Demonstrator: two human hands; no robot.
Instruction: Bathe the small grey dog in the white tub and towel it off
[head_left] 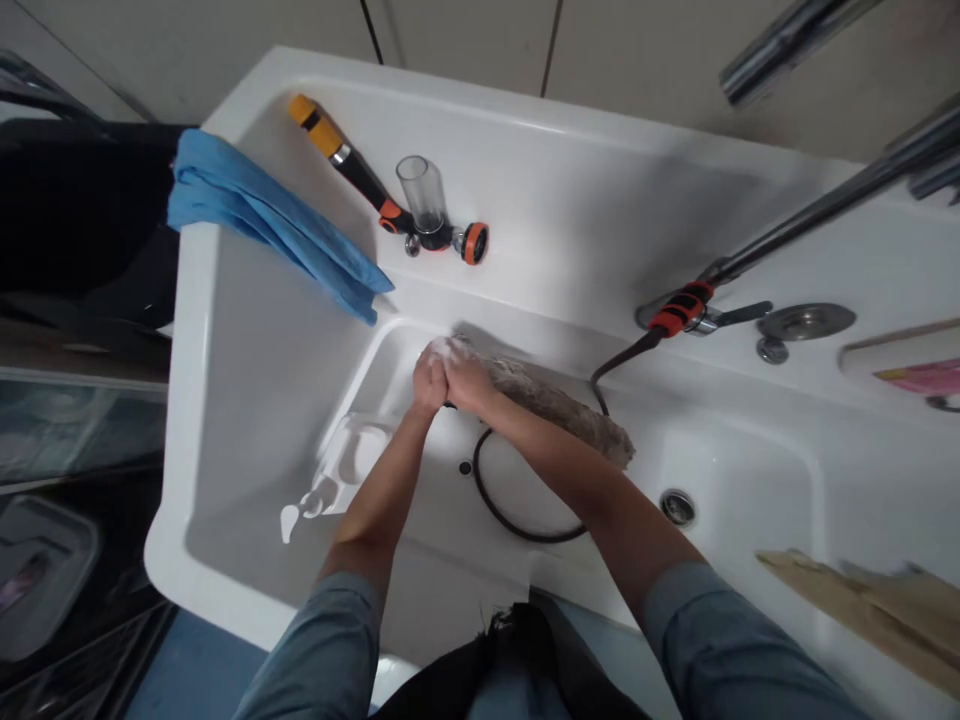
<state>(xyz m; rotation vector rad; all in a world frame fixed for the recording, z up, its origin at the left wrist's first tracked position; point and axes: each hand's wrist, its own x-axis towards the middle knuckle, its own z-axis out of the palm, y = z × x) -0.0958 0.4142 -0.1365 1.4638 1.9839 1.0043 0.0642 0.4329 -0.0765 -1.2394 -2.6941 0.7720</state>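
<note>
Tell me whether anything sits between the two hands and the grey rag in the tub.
Nothing visible does. The left hand and right hand are pressed together at one end of the grey rag. The black hose loops below them, in the tub.

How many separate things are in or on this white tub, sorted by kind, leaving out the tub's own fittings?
Cloths: 2, the blue cloth over the rim and the grey rag both hands grip
Hose parts: 2, the spray nozzle on the ledge and the black hose
White plastic tray: 1
Total: 5
</note>
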